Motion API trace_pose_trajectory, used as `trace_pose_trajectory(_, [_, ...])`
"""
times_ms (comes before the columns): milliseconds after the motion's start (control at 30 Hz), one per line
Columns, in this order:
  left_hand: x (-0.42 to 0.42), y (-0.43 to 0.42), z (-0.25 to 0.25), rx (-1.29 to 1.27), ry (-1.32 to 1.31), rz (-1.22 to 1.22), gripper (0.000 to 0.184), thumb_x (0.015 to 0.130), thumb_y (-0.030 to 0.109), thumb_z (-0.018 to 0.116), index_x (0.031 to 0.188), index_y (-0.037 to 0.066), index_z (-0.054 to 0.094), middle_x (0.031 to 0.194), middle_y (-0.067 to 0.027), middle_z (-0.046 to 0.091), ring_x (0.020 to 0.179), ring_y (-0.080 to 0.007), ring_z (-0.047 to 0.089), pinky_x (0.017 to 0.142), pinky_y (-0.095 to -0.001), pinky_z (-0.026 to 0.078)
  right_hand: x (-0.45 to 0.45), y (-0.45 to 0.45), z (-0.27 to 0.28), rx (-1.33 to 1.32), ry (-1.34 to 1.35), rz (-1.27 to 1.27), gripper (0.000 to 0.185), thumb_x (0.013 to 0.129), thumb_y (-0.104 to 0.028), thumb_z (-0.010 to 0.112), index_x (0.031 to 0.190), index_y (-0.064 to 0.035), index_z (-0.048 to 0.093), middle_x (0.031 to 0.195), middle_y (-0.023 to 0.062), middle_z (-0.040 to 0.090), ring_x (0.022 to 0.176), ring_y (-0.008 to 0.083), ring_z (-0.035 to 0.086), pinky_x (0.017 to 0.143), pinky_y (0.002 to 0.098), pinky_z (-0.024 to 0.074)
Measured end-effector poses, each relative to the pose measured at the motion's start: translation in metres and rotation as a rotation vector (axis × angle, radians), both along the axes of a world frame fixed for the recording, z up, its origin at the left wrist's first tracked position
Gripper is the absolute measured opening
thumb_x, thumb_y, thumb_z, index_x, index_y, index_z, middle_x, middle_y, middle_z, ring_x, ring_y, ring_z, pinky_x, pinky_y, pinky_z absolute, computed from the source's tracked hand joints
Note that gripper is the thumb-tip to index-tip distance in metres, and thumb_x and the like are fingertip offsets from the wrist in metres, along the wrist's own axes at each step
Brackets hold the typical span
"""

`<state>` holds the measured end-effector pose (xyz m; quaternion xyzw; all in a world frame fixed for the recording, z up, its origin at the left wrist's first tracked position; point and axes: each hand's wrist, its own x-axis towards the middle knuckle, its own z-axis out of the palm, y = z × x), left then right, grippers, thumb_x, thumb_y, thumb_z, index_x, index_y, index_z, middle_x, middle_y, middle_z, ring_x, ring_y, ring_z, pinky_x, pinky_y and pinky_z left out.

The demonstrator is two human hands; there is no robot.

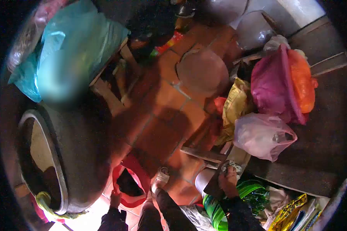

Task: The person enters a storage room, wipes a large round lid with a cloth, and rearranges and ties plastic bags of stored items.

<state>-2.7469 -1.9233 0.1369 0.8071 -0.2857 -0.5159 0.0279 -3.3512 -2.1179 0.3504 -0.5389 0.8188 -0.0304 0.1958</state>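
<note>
Near the bottom of the view, my left hand (115, 199) is closed on the rim of a red bag (138, 172). The bag's mouth gapes, and its inside is dark. Over on the right, my right hand (229, 180) has its fingers curled at a small crumpled whitish-grey thing (233, 166), beside a wooden edge. What exactly those fingers grip is too small to make out. Just above that hand sits a pale pink plastic bag (262, 136), knotted or gathered at one side. Green-striped packaging (216, 213) lies below the right forearm.
A large dark jar (77, 154) with a wide grey rim stands at left, below blue-green plastic (73, 46). A round lid-like disc (202, 71) lies on the red tile floor (164, 127). A yellow sack (235, 104) and a purple basin-like thing (272, 84) are at right.
</note>
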Motion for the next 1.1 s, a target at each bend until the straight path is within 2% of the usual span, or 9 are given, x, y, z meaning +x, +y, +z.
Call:
trace_pose_trajectory(33, [0.004,0.021,-0.049,-0.291,0.195,0.304,0.090,0.078,0.037,0.072,0.144,-0.006,0.027,0.133,-0.0338,0.046,0.121,-0.0471,0.048,0.099,-0.0495,0.043,0.007,-0.004,0.006,0.042,-0.043,-0.065,0.043,0.075,-0.017,0.065,0.113,-0.0038,0.052,0.108,0.0247,0.053,0.103,0.0433,0.051,0.085,0.0496,0.0443])
trace_pose_trajectory(167, [-0.032,-0.040,0.012,-0.076,-0.427,-0.119,0.094,0.076,0.044,0.070,0.144,-0.005,0.027,0.131,-0.0375,0.045,0.118,-0.0538,0.046,0.100,-0.0549,0.040,0.042,0.009,0.016,-0.253,0.171,0.189,0.041,0.073,-0.013,0.064,0.113,-0.0057,0.054,0.103,0.0233,0.055,0.101,0.0436,0.051,0.084,0.0497,0.0447])
trace_pose_trajectory(367, [-0.033,-0.127,0.024,-0.455,-0.270,-0.302,0.052,0.080,0.037,0.067,0.114,-0.001,0.053,0.106,-0.0240,0.059,0.097,-0.0397,0.058,0.082,-0.0516,0.047,-0.007,0.059,-0.090,-0.079,0.155,0.521,0.047,0.079,-0.009,0.063,0.125,-0.0068,0.053,0.106,0.0139,0.059,0.101,0.0332,0.058,0.085,0.0445,0.0473])
trace_pose_trajectory(533, [-0.036,-0.185,0.057,-0.836,0.193,-0.186,0.023,0.090,0.028,0.060,0.094,0.006,0.062,0.083,-0.0117,0.060,0.077,-0.0225,0.058,0.072,-0.0357,0.050,0.059,-0.006,0.038,0.076,-1.582,-0.614,0.045,0.088,-0.012,0.060,0.130,-0.0035,0.049,0.124,0.0152,0.059,0.105,0.0270,0.063,0.091,0.0375,0.0513])
trace_pose_trajectory(667, [-0.024,-0.174,0.049,-0.531,-0.207,-0.647,0.033,0.090,0.035,0.063,0.100,0.004,0.059,0.079,-0.0067,0.063,0.072,-0.0206,0.062,0.062,-0.0374,0.051,0.080,-0.118,0.158,0.006,-1.460,0.035,0.041,0.092,-0.016,0.060,0.129,-0.0043,0.050,0.120,0.0136,0.061,0.095,0.0253,0.066,0.086,0.0369,0.0544])
trace_pose_trajectory(767, [-0.028,-0.214,0.081,-0.267,-0.035,-0.453,0.033,0.090,0.035,0.063,0.101,0.004,0.059,0.080,-0.0068,0.063,0.073,-0.0207,0.062,0.063,-0.0374,0.051,0.069,-0.156,0.159,-0.088,-1.191,-0.138,0.031,0.092,-0.021,0.060,0.119,-0.0053,0.059,0.101,0.0093,0.063,0.091,0.0241,0.062,0.084,0.0371,0.0525])
trace_pose_trajectory(867, [-0.029,-0.311,0.087,-0.231,0.005,-0.434,0.033,0.091,0.034,0.062,0.102,0.004,0.059,0.081,-0.0069,0.063,0.074,-0.0207,0.062,0.064,-0.0373,0.050,0.054,-0.227,0.150,0.139,-0.714,0.359,0.030,0.096,-0.023,0.053,0.118,-0.0041,0.059,0.102,0.0112,0.063,0.091,0.0245,0.062,0.083,0.0359,0.0524])
trace_pose_trajectory(933, [-0.033,-0.379,0.090,-0.229,0.015,-0.426,0.033,0.091,0.034,0.062,0.103,0.004,0.059,0.082,-0.0070,0.063,0.074,-0.0207,0.062,0.064,-0.0372,0.050,0.037,-0.246,0.115,0.245,-1.361,-0.206,0.039,0.091,-0.020,0.065,0.125,-0.0027,0.055,0.120,0.0072,0.062,0.100,0.0150,0.061,0.086,0.0298,0.0511])
trace_pose_trajectory(1100, [-0.045,-0.517,0.103,-0.310,0.064,-0.422,0.033,0.091,0.034,0.062,0.104,0.005,0.059,0.084,-0.0071,0.063,0.076,-0.0207,0.062,0.066,-0.0371,0.050,0.053,-0.346,0.177,0.106,-1.233,-0.097,0.040,0.089,-0.015,0.066,0.125,-0.0018,0.056,0.122,0.0068,0.061,0.107,0.0156,0.059,0.091,0.0311,0.0489])
